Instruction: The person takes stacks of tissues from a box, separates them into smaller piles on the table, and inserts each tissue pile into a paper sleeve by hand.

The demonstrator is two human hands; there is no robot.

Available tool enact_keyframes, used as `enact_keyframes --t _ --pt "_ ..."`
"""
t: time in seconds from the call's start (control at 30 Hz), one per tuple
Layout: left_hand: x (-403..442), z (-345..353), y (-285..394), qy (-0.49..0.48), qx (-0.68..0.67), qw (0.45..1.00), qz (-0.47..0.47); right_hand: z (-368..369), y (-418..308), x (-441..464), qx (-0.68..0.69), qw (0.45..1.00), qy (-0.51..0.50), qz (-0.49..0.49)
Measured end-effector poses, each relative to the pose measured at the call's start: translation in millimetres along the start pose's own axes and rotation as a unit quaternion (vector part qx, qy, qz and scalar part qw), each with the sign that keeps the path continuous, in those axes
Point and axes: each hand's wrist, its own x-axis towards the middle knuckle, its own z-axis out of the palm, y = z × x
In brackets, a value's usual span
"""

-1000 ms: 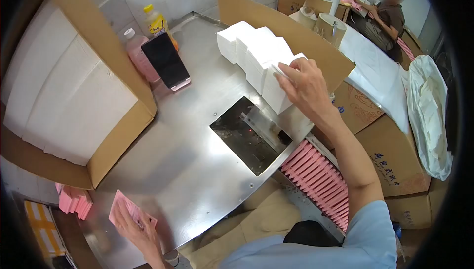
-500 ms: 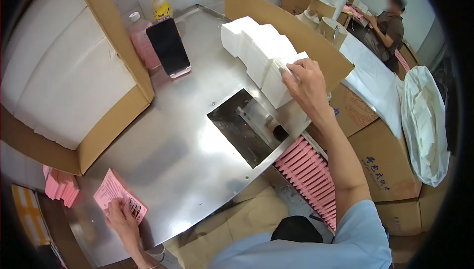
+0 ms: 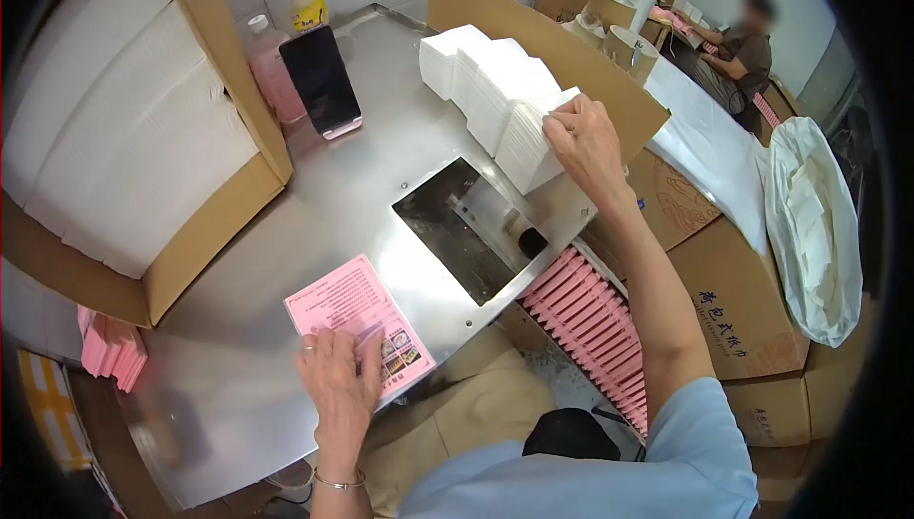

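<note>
A flat pink printed bag point(image 3: 347, 292) lies on the metal tabletop, with dark text and small pictures on it. My left hand point(image 3: 340, 381) is on its lower part, fingers together and thumb pressed against the film. A row of folded white paper tissues point(image 3: 490, 81) stands at the back right of the table. At the near end of that row, my right hand point(image 3: 586, 143) pinches the top of some tissues; its fingertips are partly hidden. Between the hands is a rectangular opening point(image 3: 443, 219) in the tabletop, with a metal plate inside.
A cardboard box of white tissues point(image 3: 114, 138) stands at left, with pink packs point(image 3: 109, 348) below it. A phone point(image 3: 322, 81) leans by two bottles. Pink packs fill a tray point(image 3: 595, 338) beside the table. Cartons point(image 3: 743, 309) are at right; another person point(image 3: 743, 57) sits behind.
My left hand has moved right and away from me with the pink bag, toward the opening. My right hand stays at the tissues, its fingers now closer together. The view has shifted slightly.
</note>
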Motion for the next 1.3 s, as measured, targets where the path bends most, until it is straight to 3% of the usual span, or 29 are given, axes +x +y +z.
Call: enact_keyframes --t 0.23,0.3,0.4,0.5,0.53,0.57,0.63,0.7,0.77,0.83,0.87,0.9,0.97,1.03,1.1,1.17,1.3 --pt "2.7 13.3 5.9 -0.015 -0.062 0.998 0.014 17.2 11.6 -6.6 -0.041 0.996 0.068 -0.051" --pt "5.3 24.4 16.0 -0.001 -0.104 0.993 0.063 18.1 3.6 -10.9 -0.037 0.993 0.095 -0.057" --pt "10.1 22.5 29.1 -0.039 -0.134 0.983 0.123 30.7 -34.4 -39.6 -0.045 0.962 0.079 -0.259" --pt "7.8 -1.7 9.8 -0.093 -0.151 0.982 0.059 36.7 -103.7 -140.2 0.109 0.892 -0.109 -0.425" --pt "9.6 -1.9 8.2 -0.09 -0.145 0.984 0.059 38.8 -115.6 -164.9 0.167 0.872 -0.117 -0.445" --pt "9.7 -0.8 10.3 -0.084 -0.106 0.99 0.037 45.4 -117.4 -175.9 0.194 0.856 -0.056 -0.476" --pt "5.8 4.6 21.8 -0.081 -0.031 0.996 -0.006 63.0 -124.0 -142.7 0.122 0.897 -0.125 -0.405" --pt "6.8 14.9 31.3 -0.06 -0.044 0.997 0.012 82.3 -131.6 -106.9 0.103 0.915 -0.201 -0.334" --pt "15.7 16.2 37.3 -0.034 0.021 0.998 -0.044 70.7 -157.6 -118.8 -0.096 0.876 -0.262 -0.394" --pt "5.9 15.9 19.3 0.015 -0.012 1.0 -0.012 51.5 -144.0 -128.4 0.212 0.88 -0.209 -0.369" --pt "-0.3 12.4 13.2 -0.018 0.005 1.0 0.014 43.7 -127.9 -127.9 0.207 0.903 -0.175 -0.334" --pt "-2.5 9.1 10.4 -0.055 0.023 0.997 0.039 38.3 -110.3 -104.2 0.126 0.929 0.045 -0.345" --pt "-1.1 5.3 24.0 -0.061 0.064 0.996 0.011 7.2 -85.2 -54.6 -0.05 0.961 0.159 -0.222" --pt "10.3 4.2 35.1 -0.107 0.058 0.99 -0.069 3.0 -42.9 -23.3 -0.189 0.964 0.124 -0.139" --pt "10.7 8.8 31.2 -0.06 0.066 0.996 -0.026 11.7 -4.3 -18.0 -0.227 0.964 0.087 -0.107" --pt "11.0 8.3 27.7 -0.007 0.094 0.995 0.035 17.6 8.0 -16.3 -0.117 0.988 0.054 -0.083" --pt "10.4 -4.3 24.3 -0.069 0.058 0.995 0.04 18.3 5.0 -11.6 -0.07 0.992 0.072 -0.077"
